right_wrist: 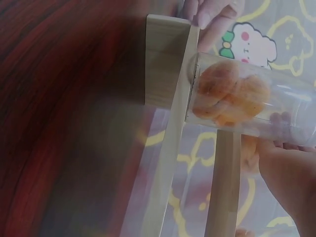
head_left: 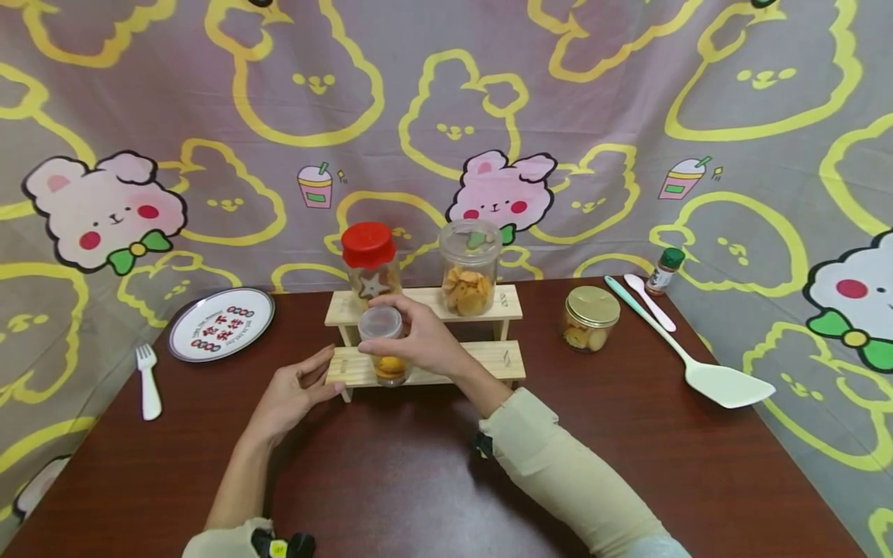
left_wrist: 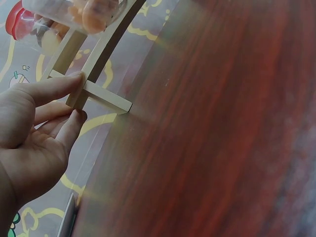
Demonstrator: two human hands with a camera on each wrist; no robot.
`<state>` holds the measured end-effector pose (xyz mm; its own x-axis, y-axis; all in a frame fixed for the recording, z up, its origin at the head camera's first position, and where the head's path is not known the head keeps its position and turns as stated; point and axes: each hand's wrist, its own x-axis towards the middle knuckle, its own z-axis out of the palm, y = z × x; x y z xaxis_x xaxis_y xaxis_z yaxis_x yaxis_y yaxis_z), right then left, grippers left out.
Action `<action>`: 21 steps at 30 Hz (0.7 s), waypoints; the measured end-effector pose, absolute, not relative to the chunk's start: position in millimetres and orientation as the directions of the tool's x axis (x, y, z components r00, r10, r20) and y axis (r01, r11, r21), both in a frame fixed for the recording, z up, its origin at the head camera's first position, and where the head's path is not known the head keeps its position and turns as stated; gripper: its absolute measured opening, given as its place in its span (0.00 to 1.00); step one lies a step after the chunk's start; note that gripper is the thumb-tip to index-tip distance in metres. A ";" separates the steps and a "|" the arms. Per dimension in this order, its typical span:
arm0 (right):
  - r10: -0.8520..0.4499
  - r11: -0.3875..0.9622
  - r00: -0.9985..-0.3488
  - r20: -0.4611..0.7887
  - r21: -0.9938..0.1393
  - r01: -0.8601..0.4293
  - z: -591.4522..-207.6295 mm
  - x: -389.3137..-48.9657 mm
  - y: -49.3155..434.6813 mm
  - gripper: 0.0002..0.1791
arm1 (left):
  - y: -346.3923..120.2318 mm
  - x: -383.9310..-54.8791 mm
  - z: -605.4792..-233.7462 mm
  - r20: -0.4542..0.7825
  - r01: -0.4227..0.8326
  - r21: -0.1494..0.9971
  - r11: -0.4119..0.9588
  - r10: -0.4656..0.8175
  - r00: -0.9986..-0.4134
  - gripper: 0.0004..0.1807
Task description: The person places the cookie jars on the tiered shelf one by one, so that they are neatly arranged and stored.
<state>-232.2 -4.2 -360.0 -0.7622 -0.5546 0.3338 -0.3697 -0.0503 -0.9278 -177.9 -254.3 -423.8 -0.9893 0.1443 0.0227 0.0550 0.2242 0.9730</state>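
Note:
A two-step wooden rack stands on the table. My right hand grips a small clear jar with orange-brown pieces inside, its thumb and fingers round the upper part. In the right wrist view the base of this jar sits right at the lower step's surface. My left hand pinches the left end of the lower step between thumb and fingers, which the left wrist view shows at the step's end. On the upper step are a red-lidded jar and a larger clear jar with yellow-orange chips.
To the right stands a gold-lidded jar, with a pale spatula, a white spoon and a green-capped bottle beyond it. On the left lie a white plate and a white fork. A patterned cloth hangs behind the table.

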 end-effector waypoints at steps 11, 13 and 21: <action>-0.564 -0.007 -0.758 0.328 -0.920 -0.393 -359.0 -234.7 -14.9 0.34 | -254.8 -179.1 -426.8 0.020 0.053 0.972 0.228 0.147 -0.989 0.40; -0.567 -0.005 -0.755 0.330 -0.918 -0.397 -358.2 -234.9 -15.9 0.34 | -255.1 -179.1 -427.0 0.015 0.049 0.972 0.230 0.147 -0.989 0.40; -0.568 0.005 -0.752 0.333 -0.913 -0.408 -357.2 -236.6 -19.4 0.33 | -255.1 -178.3 -425.5 0.006 0.041 0.971 0.236 0.145 -0.989 0.41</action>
<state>-236.6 -19.4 -357.2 -0.7524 -0.5682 0.3333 -0.4082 0.0051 -0.9129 -178.3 -255.1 -425.5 -0.9894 0.1448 0.0064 0.0409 0.2363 0.9708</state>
